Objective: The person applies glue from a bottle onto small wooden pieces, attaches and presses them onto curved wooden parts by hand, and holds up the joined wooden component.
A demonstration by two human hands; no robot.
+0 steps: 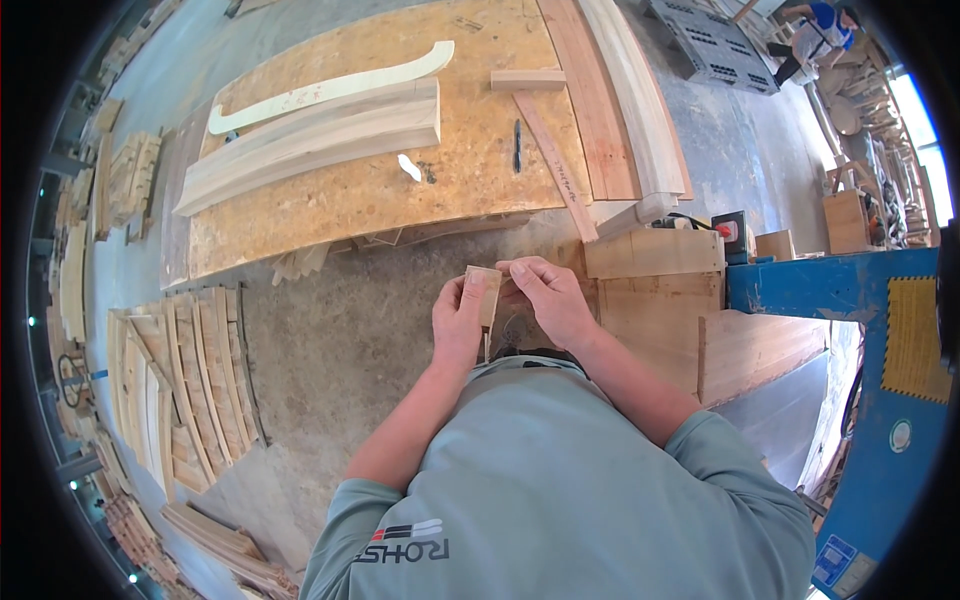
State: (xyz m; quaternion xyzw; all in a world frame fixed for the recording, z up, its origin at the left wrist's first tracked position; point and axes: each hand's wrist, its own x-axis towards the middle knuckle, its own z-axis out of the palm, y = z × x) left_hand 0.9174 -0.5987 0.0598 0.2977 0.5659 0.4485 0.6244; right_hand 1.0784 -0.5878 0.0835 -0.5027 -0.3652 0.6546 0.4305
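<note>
Close in front of my body, my left hand point(459, 318) is closed round a small flat piece of wood point(490, 286), thumb along its face. The piece stands roughly upright, and something thin shows below it. Right beside it, my right hand point(552, 302) has its fingers curled in a pinch at the piece's right edge. What lies between those fingertips is hidden. Beyond my hands, the worktable point(480, 190) carries a long squared timber point(320, 140) and a pale curved template point(335, 92).
A black pen-like tool point(517, 146), a white scrap point(409, 168) and a marked wood strip point(556, 165) lie on the table. Blue machine framing point(830, 285) stands at right. Curved wooden parts point(190, 370) are stacked at left. Another person point(822, 40) is far right.
</note>
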